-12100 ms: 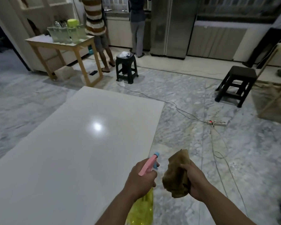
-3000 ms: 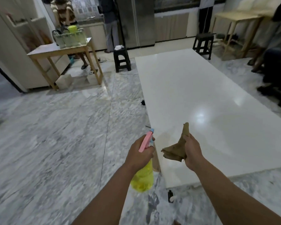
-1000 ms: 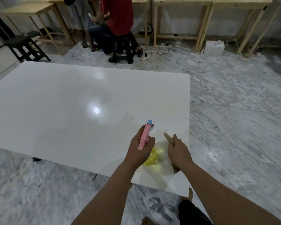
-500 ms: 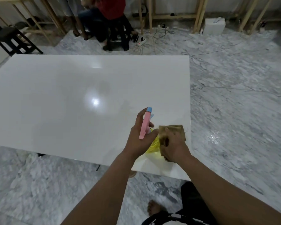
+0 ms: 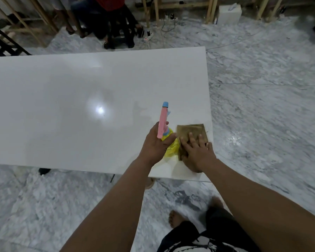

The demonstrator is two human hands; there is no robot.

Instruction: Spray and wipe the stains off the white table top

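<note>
The white table top (image 5: 65, 106) fills the left and middle of the head view, glossy with a light glare. My left hand (image 5: 155, 144) grips a spray bottle (image 5: 163, 120) with a pink trigger head, blue nozzle and yellow body, held over the table's near right corner. My right hand (image 5: 196, 151) lies flat, fingers spread, pressing a brown cloth (image 5: 191, 132) onto the table top right beside the bottle, close to the right edge. No stain stands out on the surface.
Grey marble floor surrounds the table. A seated person in red (image 5: 109, 17) on a dark stool is beyond the far edge, with a power strip and cables (image 5: 149, 36) on the floor. Wooden table legs line the back; a white box (image 5: 229, 14) stands there.
My right hand has flattened the cloth onto the table and spread its fingers over it. The bottle stays in my left hand. Earlier I walked around the table to this corner.
</note>
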